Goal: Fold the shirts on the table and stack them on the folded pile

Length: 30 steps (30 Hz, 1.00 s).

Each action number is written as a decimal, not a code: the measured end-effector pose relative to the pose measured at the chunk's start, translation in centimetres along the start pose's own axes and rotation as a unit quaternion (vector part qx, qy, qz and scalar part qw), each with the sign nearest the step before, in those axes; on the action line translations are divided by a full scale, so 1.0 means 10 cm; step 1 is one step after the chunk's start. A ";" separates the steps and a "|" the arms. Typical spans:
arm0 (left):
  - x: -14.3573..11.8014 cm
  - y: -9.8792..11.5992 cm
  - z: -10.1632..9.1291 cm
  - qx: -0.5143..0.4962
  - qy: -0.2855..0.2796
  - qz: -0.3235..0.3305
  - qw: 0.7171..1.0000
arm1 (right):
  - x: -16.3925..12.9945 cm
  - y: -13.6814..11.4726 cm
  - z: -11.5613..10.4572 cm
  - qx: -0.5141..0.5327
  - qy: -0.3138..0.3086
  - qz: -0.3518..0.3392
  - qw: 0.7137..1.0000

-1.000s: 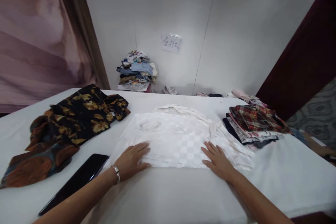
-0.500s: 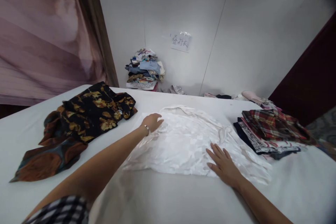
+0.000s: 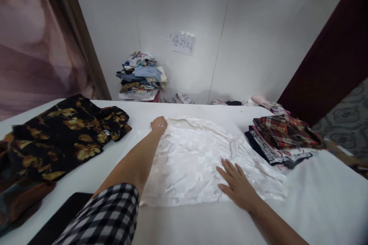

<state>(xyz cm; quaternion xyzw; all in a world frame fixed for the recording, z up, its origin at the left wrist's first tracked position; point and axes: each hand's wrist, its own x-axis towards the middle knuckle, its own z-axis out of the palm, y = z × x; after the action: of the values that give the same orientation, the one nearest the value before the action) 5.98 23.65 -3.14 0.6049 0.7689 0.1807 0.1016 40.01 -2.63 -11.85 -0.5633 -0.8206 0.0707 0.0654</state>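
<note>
A thin white shirt (image 3: 189,164) with a faint checked weave lies spread and wrinkled on the white-covered table (image 3: 184,226). At its far left corner my left hand (image 3: 159,123), with a bracelet at the wrist, is curled closed on the shirt's edge; the fingertips are hidden. My right hand (image 3: 234,182) rests flat on the lower right part of the fabric, fingers spread. To the left lies a black shirt with golden flowers (image 3: 77,130), some way from my left arm.
A stack of folded clothes, topped by a red plaid shirt (image 3: 287,132), sits on the right of the table. Beyond the far edge rises a tall clothes pile (image 3: 140,76). Something dark and flat (image 3: 67,214) lies near my left sleeve. A handwritten sign (image 3: 183,43) hangs on the wall.
My left hand has moved to the shirt's far left corner and its fingers have curled shut. The right hand stays flat on the fabric. The view has turned slightly right.
</note>
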 end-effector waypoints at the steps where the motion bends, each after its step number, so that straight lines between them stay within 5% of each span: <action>1: 0.03 0.06 -0.07 -0.023 0.017 0.008 1.000 | 0.00 0.00 -0.01 0.004 -0.002 0.001 1.000; 6: 0.12 0.55 -0.59 -0.152 0.122 0.081 0.978 | 0.00 -0.03 -0.07 0.018 -0.016 0.009 1.000; 10: 0.02 0.96 -1.02 -0.395 0.132 0.105 0.903 | 0.02 -0.06 -0.11 0.025 -0.018 0.017 0.999; 17: -0.43 1.26 -1.49 -0.582 -0.032 0.100 0.806 | 0.03 -0.07 -0.15 0.051 -0.024 0.022 0.998; 20: -0.62 1.22 -1.64 -0.665 -0.119 0.090 0.732 | 0.04 -0.04 -0.26 0.125 -0.044 0.040 0.990; 22: -0.77 1.20 -1.69 -0.698 -0.174 0.091 0.689 | 0.10 -0.05 -0.41 0.201 0.004 0.063 0.978; 26: -1.20 1.24 -1.63 -0.664 -0.264 0.148 0.684 | 0.48 -0.21 -0.86 0.306 0.198 0.093 0.926; 30: -1.63 1.32 -1.47 -0.577 -0.357 0.240 0.694 | 1.11 -0.48 -1.27 0.390 0.210 0.108 0.890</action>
<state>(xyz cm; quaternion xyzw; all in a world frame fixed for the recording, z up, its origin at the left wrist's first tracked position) 16.34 8.26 14.60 0.6103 0.2477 0.3780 0.6506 34.04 6.56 1.83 -0.5793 -0.6281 0.2718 0.4427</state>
